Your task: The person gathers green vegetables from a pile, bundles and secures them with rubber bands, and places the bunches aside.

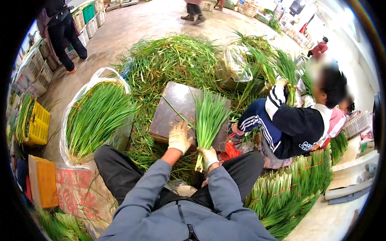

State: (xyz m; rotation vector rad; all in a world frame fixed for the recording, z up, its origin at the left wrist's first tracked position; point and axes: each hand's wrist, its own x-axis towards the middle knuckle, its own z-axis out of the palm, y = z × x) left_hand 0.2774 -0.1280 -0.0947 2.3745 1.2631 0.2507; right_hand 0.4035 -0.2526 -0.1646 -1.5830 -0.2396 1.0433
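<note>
My right hand (208, 156), in a pale glove, is wrapped round the lower stems of a bunch of green stalks (210, 118). The bunch fans out over the right part of a dark square board (169, 116). Over the board's front edge is my left hand (179, 137), also gloved, with its fingers pointing up the board. A loose green stalk (175, 109) lies slantwise just beyond its fingertips. Whether the left fingers pinch anything is too small to tell.
A plastic bag of green stalks (98, 116) stands at the left. Loose greens (173, 56) pile behind the board. A co-worker (297, 120) sits at the right holding stalks, above tied bundles (281, 184). A yellow crate (39, 123) is far left; another person (62, 32) stands behind.
</note>
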